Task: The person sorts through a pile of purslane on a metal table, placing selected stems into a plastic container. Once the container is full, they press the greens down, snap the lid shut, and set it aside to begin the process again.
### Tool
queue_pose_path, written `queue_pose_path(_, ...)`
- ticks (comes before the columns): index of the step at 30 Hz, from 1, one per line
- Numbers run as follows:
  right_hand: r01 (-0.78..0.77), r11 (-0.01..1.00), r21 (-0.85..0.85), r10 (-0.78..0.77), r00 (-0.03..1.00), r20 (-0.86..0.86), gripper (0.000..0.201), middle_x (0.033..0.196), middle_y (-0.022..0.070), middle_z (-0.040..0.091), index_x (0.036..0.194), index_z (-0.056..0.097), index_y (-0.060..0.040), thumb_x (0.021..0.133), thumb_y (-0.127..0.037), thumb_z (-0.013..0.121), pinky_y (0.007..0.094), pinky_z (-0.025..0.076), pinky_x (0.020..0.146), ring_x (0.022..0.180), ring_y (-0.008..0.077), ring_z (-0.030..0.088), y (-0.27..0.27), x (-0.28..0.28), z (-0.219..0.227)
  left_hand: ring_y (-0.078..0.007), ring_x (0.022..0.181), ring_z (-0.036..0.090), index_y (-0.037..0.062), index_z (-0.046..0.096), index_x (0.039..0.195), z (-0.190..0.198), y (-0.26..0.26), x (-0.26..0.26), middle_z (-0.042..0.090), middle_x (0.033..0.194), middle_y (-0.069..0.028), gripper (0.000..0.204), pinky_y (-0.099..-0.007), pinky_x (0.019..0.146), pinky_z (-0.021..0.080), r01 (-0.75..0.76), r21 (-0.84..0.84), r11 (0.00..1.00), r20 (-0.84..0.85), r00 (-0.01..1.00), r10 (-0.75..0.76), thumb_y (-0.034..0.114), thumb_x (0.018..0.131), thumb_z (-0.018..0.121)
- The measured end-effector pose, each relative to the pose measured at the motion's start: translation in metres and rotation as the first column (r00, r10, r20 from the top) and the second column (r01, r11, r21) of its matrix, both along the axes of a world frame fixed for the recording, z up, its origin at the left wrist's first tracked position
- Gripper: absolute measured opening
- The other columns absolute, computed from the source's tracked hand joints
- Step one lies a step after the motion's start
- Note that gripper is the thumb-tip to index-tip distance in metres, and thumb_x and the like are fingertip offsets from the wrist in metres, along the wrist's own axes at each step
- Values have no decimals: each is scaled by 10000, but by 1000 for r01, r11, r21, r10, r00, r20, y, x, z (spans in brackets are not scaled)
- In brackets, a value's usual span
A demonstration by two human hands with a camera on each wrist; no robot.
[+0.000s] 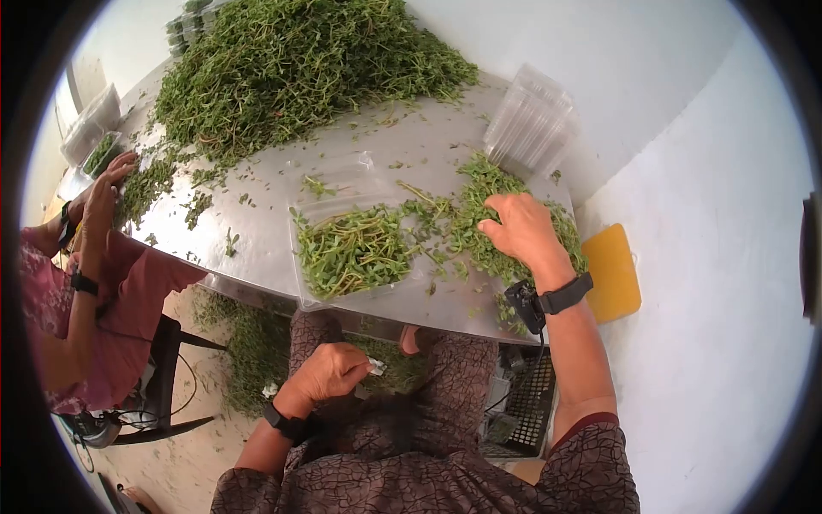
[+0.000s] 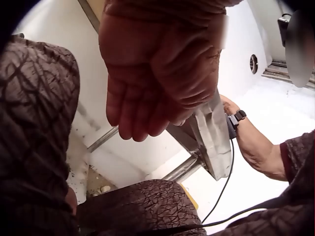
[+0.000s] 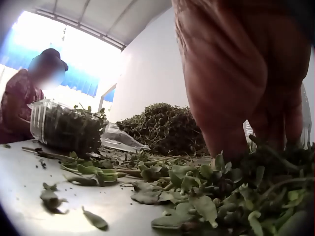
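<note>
My right hand [image 1: 524,230] reaches down into a small heap of green leafy sprigs [image 1: 482,184] at the table's right side. In the right wrist view its fingers [image 3: 275,123] point downward, thumb apart from them, their tips hidden among the leaves. To its left is a clear plastic clamshell box [image 1: 300,278], lid folded back, its base filled with cut sprigs [image 1: 355,248]. My left hand [image 1: 330,373] hangs over my lap, below the table edge. The left wrist view shows its fingers loosely bent, nothing in the palm.
A large mound of greens [image 1: 300,68] covers the table's back. Stacked clear boxes [image 1: 531,116] stand against the wall, near a yellow board [image 1: 615,274]. Another person's hands [image 1: 103,193] are at the left. A black crate [image 1: 527,403] sits under the table.
</note>
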State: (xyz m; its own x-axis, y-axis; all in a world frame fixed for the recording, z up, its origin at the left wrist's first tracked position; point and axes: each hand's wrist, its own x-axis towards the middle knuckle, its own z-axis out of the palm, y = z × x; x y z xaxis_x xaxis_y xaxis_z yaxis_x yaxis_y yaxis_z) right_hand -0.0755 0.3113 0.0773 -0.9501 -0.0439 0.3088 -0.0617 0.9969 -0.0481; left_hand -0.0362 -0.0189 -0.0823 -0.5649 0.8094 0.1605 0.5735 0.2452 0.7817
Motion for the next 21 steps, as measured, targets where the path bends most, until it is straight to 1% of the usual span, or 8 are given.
queue_pose_path(4,99,994,47,-102,992,75,158,688,192,617,706,635,-12,759,-142,707,497,507,685,738,395,634,2,-8,4,-339,795,668,5,699,831,-26,-6,-2,702,848,-147,127,-412,703,550,-24,16,1000,-20,999,24,123,833,654)
queue_pose_path(6,84,994,-67,-87,995,-50,122,680,186,614,694,634,-17,758,-114,672,468,499,652,699,382,623,7,-5,8,-331,772,660,8,699,827,-33,-7,-1,697,822,-134,133,-413,687,545,-70,1,998,-67,995,70,133,835,655)
queue_pose_path(7,78,995,-63,-81,996,-47,122,680,186,614,694,634,-17,758,-114,672,468,499,652,699,382,623,7,-3,13,-331,772,660,8,699,827,-34,-7,-1,697,822,-134,133,-413,687,545,-76,5,997,-64,995,76,133,835,655)
queue_pose_path(10,140,953,-268,-144,990,5,110,669,174,614,747,642,-10,782,-113,656,431,478,612,646,349,611,0,5,29,-328,744,650,11,700,823,-37,-5,-2,686,789,-125,135,-411,672,541,-74,0,997,-88,993,74,141,831,664)
queue_pose_path(12,84,905,-416,-58,996,74,78,607,45,558,818,652,21,821,-56,640,301,393,540,565,109,483,-7,9,33,-326,734,647,8,698,817,-37,-2,-5,675,767,-128,135,-406,665,538,-86,94,992,-54,994,92,141,826,670)
queue_pose_path(13,85,906,-414,-59,995,76,78,607,45,558,818,652,21,821,-56,640,301,393,540,565,109,483,-11,9,34,-326,734,647,8,698,817,-38,-1,-5,675,767,-128,135,-406,665,538,-86,96,992,-51,994,92,141,826,670)
queue_pose_path(15,87,897,-433,-51,994,94,94,636,133,595,827,659,-7,803,-97,655,367,446,572,559,237,561,-21,9,34,-323,733,651,6,700,816,-39,-1,-4,680,779,-134,130,-399,666,541,-110,73,991,-6,994,111,132,824,668)
queue_pose_path(21,72,858,-509,-55,997,48,99,632,132,591,822,656,-1,803,-98,655,365,445,570,550,244,549,-31,7,44,-320,753,666,3,709,840,-40,1,-3,702,829,-136,136,-386,690,555,-94,67,993,16,995,94,130,825,665)
